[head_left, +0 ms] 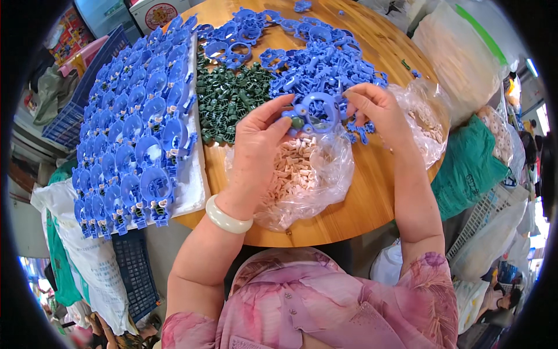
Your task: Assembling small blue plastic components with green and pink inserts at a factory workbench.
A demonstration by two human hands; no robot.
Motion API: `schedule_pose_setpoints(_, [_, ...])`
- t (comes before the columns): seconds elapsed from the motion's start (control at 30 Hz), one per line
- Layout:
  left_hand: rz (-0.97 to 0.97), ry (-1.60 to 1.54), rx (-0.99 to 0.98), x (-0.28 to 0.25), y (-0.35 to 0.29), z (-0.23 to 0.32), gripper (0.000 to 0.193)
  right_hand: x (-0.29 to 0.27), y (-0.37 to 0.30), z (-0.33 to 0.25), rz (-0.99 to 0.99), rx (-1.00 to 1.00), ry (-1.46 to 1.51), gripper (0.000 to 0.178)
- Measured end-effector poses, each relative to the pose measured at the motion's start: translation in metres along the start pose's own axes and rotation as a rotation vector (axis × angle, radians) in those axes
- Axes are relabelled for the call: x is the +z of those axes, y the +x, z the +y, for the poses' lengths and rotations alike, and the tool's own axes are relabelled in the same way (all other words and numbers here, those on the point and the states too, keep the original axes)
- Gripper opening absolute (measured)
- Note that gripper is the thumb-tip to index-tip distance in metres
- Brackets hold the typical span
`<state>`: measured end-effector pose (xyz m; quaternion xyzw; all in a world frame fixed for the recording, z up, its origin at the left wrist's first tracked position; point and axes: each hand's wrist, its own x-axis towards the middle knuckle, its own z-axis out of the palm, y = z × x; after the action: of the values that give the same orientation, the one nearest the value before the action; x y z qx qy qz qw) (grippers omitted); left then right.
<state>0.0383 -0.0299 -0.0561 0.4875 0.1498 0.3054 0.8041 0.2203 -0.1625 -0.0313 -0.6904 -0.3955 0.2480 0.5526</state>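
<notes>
Above the table, my left hand (260, 139) pinches a blue plastic ring-shaped part (331, 116) with a small dark green piece (297, 122) on its left side. Close to the ring's right edge is my right hand (375, 110), thumb and fingertips pressed together. Whatever those fingertips hold is too small to name. Under the hands lies a clear plastic bag (334, 186) of small pale pink pieces (293, 168). Behind it spreads a heap of small blue plastic parts (319, 64), and left of that a heap of dark green pieces (229, 96).
A white board (195, 168) on the left carries rows of blue assembled parts (125, 157). More blue rings (238, 35) lie at the far side of the round wooden table (372, 192). A second bag of pale pieces (427, 122) sits right. Crates and sacks surround the table.
</notes>
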Motion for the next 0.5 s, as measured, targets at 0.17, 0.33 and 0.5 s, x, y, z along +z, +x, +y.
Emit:
schedule_pose_setpoints(0.17, [-0.015, 0.043, -0.001, -0.005, 0.001, -0.003, 0.033, -0.024, -0.023, 0.005, -0.054, -0.077, -0.657, 0.016])
schedule_pose_setpoints(0.33, [-0.003, -0.025, -0.028, 0.004, -0.002, -0.001, 0.030, -0.019, -0.048, 0.037, 0.037, -0.244, -0.904, 0.011])
schedule_pose_setpoints(0.5, [-0.017, -0.078, -0.056, -0.001, -0.002, -0.002, 0.030, -0.022, -0.060, 0.029, 0.002, -0.256, -1.093, 0.013])
